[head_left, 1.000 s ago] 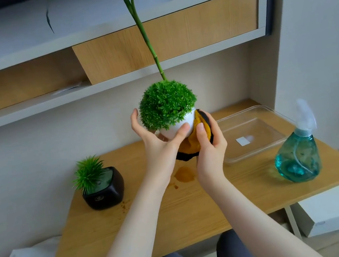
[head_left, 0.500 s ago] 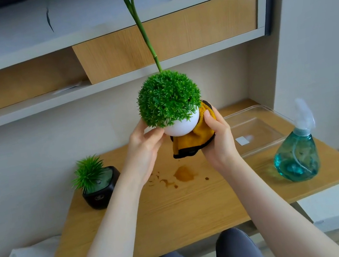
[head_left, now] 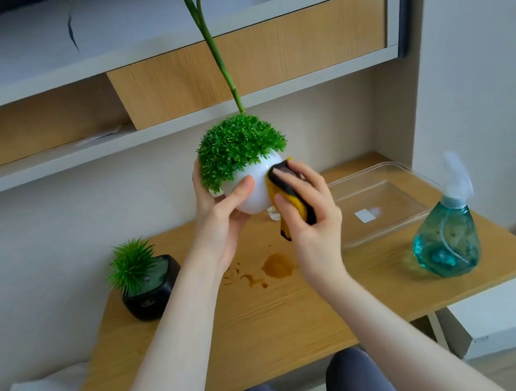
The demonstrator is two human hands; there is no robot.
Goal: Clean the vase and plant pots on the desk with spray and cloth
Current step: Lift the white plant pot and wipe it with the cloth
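- My left hand [head_left: 220,226] holds the white round pot [head_left: 257,188] up in the air above the desk [head_left: 271,317], thumb curled across the pot's near side and the fingers wrapped round the far left, where the leaves partly hide them.
- The pot is tilted, its green ball of foliage [head_left: 237,147] leaning toward the left and spilling over the rim on that side.
- My right hand [head_left: 313,216] pinches the folded cloth [head_left: 289,196] (mustard yellow with a black edge) between thumb and fingers and presses it flat against the pot's right flank; a corner of the cloth hangs down below the thumb.
- Below the pot, on the desk, lie a brown wet stain [head_left: 277,266] and some smaller splashes to its left.
- Lower left of the pot, the black square pot [head_left: 154,289] with its spiky green tuft stands on the desk, well apart from my hands.
- Lower right of the pot, the teal spray bottle [head_left: 445,241] stands upright near the desk's right edge.
- Between the white pot and the spray bottle, a clear plastic tray [head_left: 385,203] lies on the desk with a white label on its floor.
- Behind the pot rises a tall green stalk [head_left: 213,48], and just under the pot a bit of clear glass [head_left: 274,215] shows (I cannot tell what it is).
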